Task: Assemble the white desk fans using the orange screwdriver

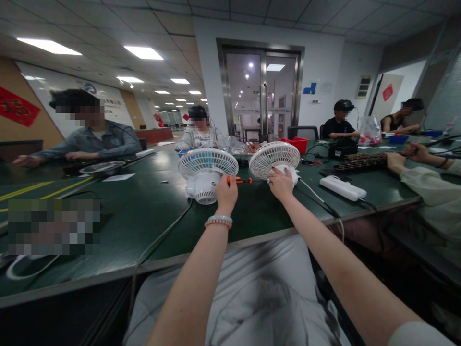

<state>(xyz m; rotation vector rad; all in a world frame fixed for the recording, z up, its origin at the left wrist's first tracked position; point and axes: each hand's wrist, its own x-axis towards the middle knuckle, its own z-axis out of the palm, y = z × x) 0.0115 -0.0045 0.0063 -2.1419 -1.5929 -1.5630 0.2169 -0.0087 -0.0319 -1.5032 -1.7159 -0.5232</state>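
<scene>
Two small white fans stand side by side with their round grilles tipped upward. My left hand (pixel 226 193) is closed round the orange-and-black handle of a screwdriver (pixel 245 180), in front of the left fan (pixel 201 185). The screwdriver's thin shaft points right, and its tip is by the fingers of my right hand (pixel 283 185). That hand grips the back of the right fan (pixel 275 157), fingers on its white housing. Whether the tip sits in a screw is too small to tell.
A white power strip (pixel 342 188) lies right on the green table (pixel 158 230). Cords hang over the front edge. Behind the fans are plastic bags and a red bin (pixel 296 144). Co-workers sit around; one's hands (pixel 396 162) are by a bundle of dark rods (pixel 360 161).
</scene>
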